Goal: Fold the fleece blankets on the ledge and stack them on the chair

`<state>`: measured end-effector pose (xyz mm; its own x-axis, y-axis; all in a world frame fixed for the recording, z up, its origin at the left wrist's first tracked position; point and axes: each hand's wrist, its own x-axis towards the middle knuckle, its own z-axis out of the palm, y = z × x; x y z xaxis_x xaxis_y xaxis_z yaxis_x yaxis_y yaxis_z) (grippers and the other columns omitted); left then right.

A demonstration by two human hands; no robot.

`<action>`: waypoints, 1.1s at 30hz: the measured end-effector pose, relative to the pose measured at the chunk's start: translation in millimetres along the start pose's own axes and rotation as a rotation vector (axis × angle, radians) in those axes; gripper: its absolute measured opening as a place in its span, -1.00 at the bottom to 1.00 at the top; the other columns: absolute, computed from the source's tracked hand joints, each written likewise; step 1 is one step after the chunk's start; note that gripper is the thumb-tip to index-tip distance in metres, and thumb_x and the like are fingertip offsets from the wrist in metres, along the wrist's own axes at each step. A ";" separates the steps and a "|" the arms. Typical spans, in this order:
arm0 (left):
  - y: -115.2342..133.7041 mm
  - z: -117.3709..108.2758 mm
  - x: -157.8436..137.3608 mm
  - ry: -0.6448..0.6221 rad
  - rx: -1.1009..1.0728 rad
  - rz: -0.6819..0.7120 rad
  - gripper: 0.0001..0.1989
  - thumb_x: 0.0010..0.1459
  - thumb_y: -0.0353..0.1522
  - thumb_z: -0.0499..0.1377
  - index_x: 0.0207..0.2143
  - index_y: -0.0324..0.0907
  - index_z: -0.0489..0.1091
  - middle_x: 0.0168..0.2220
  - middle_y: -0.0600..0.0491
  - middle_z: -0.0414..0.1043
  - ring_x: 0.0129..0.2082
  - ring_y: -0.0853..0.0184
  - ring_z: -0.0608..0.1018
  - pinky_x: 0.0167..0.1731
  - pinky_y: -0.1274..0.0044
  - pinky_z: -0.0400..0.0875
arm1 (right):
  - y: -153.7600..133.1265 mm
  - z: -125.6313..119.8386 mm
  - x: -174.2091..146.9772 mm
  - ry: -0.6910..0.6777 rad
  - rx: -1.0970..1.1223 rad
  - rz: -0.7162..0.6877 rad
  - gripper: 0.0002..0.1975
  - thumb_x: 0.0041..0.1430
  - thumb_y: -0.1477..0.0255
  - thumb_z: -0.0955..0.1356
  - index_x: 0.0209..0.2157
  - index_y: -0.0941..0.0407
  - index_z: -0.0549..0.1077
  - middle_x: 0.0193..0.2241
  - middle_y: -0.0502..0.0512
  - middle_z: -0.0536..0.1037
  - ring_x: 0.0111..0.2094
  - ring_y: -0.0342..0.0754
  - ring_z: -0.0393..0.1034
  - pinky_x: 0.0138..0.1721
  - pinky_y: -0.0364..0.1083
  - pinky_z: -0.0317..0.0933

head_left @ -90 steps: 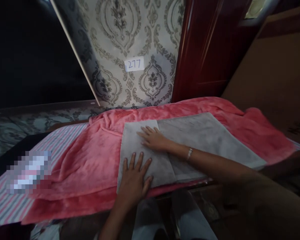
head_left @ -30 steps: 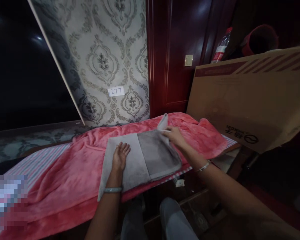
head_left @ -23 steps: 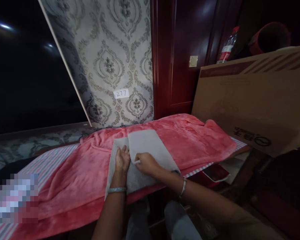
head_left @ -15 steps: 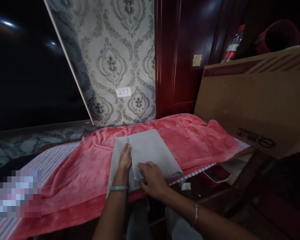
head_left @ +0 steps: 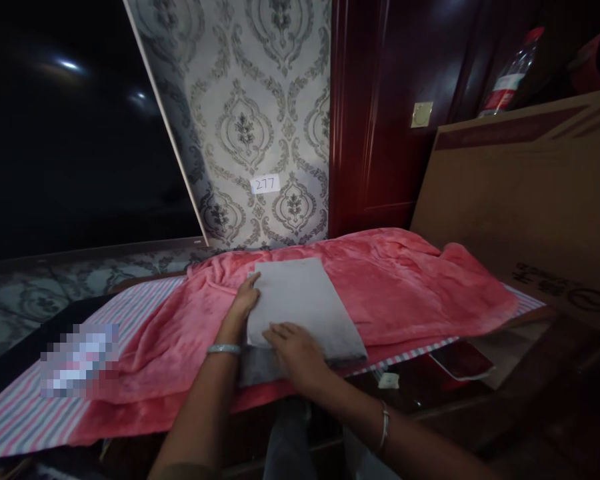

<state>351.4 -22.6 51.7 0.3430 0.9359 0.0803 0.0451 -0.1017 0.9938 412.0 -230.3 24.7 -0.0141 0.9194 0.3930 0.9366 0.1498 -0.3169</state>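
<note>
A folded grey cloth (head_left: pixel 295 293), perhaps a towel, lies on a pink plush blanket (head_left: pixel 395 287). At the cloth's left edge is my left hand (head_left: pixel 246 300), its thumb and fingers closed on the border of the upper layer. Across the near left part of the same cloth rests my right hand (head_left: pixel 297 350), palm down with the fingers stretched out. A darker lower layer shows under the near edge, partly hidden by my right hand and forearm.
Under the blanket is a striped sheet (head_left: pixel 153 297). Behind stand a large dark screen (head_left: pixel 80 147) and a wall with a paper label (head_left: pixel 265 184). On the right are a cardboard box (head_left: pixel 520 193) and a plastic bottle (head_left: pixel 505 83). A blurred patch covers something at left.
The cloth's upper layer has shifted left over the lower layer. My left hand has moved from lying on the cloth to its left edge. The view has turned slightly left.
</note>
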 end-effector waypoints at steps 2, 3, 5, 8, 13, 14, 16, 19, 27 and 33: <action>-11.2 -12.8 -5.3 0.022 0.062 -0.020 -0.32 -0.25 -0.63 0.11 0.03 -0.29 0.50 0.13 -0.22 0.48 0.03 0.01 0.57 0.08 0.23 0.44 | -4.4 17.8 -5.0 -0.039 -0.017 -0.026 -0.61 0.32 0.50 0.26 0.13 0.03 0.47 0.19 0.16 0.46 0.18 0.10 0.32 0.18 0.08 0.20; -16.6 -16.9 -7.2 0.029 0.087 -0.020 -0.32 -0.24 -0.63 0.11 0.04 -0.29 0.49 0.15 -0.21 0.46 0.07 0.02 0.55 0.10 0.25 0.43 | -4.9 26.1 -8.3 -0.044 -0.027 -0.035 -0.61 0.33 0.48 0.26 0.15 0.03 0.46 0.21 0.16 0.44 0.21 0.12 0.29 0.20 0.10 0.18; -24.8 -20.7 -7.8 0.038 0.126 -0.007 -0.32 -0.21 -0.62 0.13 0.06 -0.25 0.49 0.20 -0.16 0.42 0.14 0.08 0.50 0.14 0.32 0.39 | -3.6 38.6 -14.3 -0.032 -0.043 -0.039 -0.59 0.35 0.47 0.25 0.19 0.03 0.42 0.23 0.16 0.41 0.24 0.12 0.25 0.22 0.10 0.15; -27.9 -19.6 0.7 0.038 0.180 -0.004 -0.35 -0.14 -0.56 0.19 0.10 -0.22 0.47 0.20 -0.12 0.43 0.11 0.13 0.53 0.11 0.37 0.42 | -0.1 44.5 -18.0 -0.014 -0.050 -0.049 -0.58 0.37 0.47 0.24 0.21 0.02 0.41 0.23 0.15 0.41 0.25 0.10 0.24 0.22 0.09 0.14; -21.2 -12.2 25.6 0.050 0.301 -0.017 -0.39 -0.08 -0.57 0.18 0.11 -0.29 0.46 0.05 -0.13 0.55 0.01 0.16 0.59 0.05 0.37 0.47 | 0.0 34.1 -12.5 -0.026 -0.020 -0.022 -0.60 0.37 0.50 0.24 0.18 0.02 0.45 0.19 0.11 0.46 0.23 0.09 0.26 0.18 0.08 0.18; -20.6 -11.7 29.1 0.063 0.330 -0.011 -0.38 -0.09 -0.60 0.16 0.11 -0.29 0.46 0.05 -0.13 0.55 0.03 0.17 0.58 0.07 0.37 0.46 | -0.8 31.9 -11.3 -0.019 -0.007 -0.022 -0.59 0.37 0.52 0.23 0.18 0.02 0.44 0.18 0.11 0.47 0.22 0.07 0.27 0.17 0.07 0.19; -21.5 -12.2 32.7 0.093 0.389 0.011 -0.35 -0.11 -0.65 0.11 0.09 -0.28 0.47 0.09 -0.11 0.53 0.09 0.19 0.54 0.13 0.40 0.41 | -2.7 29.4 -9.8 0.006 0.009 -0.042 -0.56 0.36 0.55 0.22 0.20 0.02 0.42 0.17 0.12 0.48 0.22 0.03 0.28 0.17 0.05 0.19; -26.3 -15.6 31.5 0.118 0.473 0.031 -0.35 -0.14 -0.68 0.08 0.06 -0.29 0.50 0.14 -0.11 0.49 0.16 0.21 0.49 0.20 0.44 0.34 | -6.7 30.8 -9.7 -0.022 -0.003 -0.071 -0.57 0.35 0.54 0.23 0.20 0.05 0.41 0.17 0.15 0.47 0.22 0.03 0.27 0.18 0.06 0.17; -24.8 -13.9 32.2 0.064 0.639 0.046 -0.30 -0.05 -0.64 0.02 0.21 -0.29 0.37 0.11 -0.10 0.50 -0.03 0.24 0.60 0.02 0.42 0.51 | -16.7 24.1 -2.6 -0.090 -0.025 -0.043 -0.60 0.37 0.53 0.20 0.17 0.08 0.40 0.20 0.13 0.44 0.22 0.04 0.26 0.19 0.08 0.16; -20.5 -10.9 30.8 0.013 0.822 0.088 -0.33 -0.07 -0.61 0.07 0.17 -0.30 0.41 0.06 -0.16 0.49 0.01 0.19 0.57 0.08 0.39 0.47 | -21.3 44.1 -8.5 -0.049 -0.115 -0.058 -0.60 0.39 0.50 0.21 0.20 0.21 0.38 0.23 0.23 0.40 0.30 0.10 0.16 0.29 0.09 0.07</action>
<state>350.8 11.9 34.6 0.3665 0.9163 0.1616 0.6923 -0.3846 0.6106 376.7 -225.3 -10.0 -0.0836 0.9276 0.3640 0.9676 0.1629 -0.1929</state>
